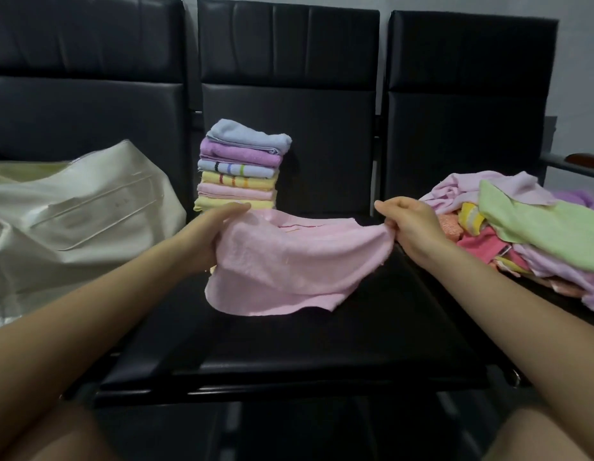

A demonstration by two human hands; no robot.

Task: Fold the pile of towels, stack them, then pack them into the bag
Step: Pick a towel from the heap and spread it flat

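Pink terry cloth is bunching between the fingers [387, 224] of the right hand [409, 224], which are curled and pinching the right edge of the pink towel [289, 264]. Left hand [211, 232] is gripping the towel's left edge, fingers mostly straight along the top with the cloth tucked against the palm, thumb hidden behind the fabric. Both hands are holding the towel up above the middle seat [289, 344], cloth sagging between them, lower hem hanging loose and curling just over the black cushion; cannot tell if the hem is touching it. A thin stripe is showing near the towel's upper fold.

Just behind the left hand, a stack of folded towels [240, 168] is sitting upright on the same seat, near the backrest: blue on top, then purple, pale blue with stripes, yellow with stripes, pink, yellow at the bottom. Left fingertips are overlapping the bottom of the stack in view; contact unclear.

On the right seat, a loose pile of unfolded towels [528, 227] is lying heaped, green one on top, pinks, lilac, orange and yellow mixed under it, near the right hand but apart from it.

On the left seat, a cream-white bag [83, 207] is slumping on its side, mouth not clearly visible.

Three black leather chairs are standing in a row, backrests [289, 48] against a pale wall. Bare forearms are reaching in from the bottom corners, knees showing at the lower edge.
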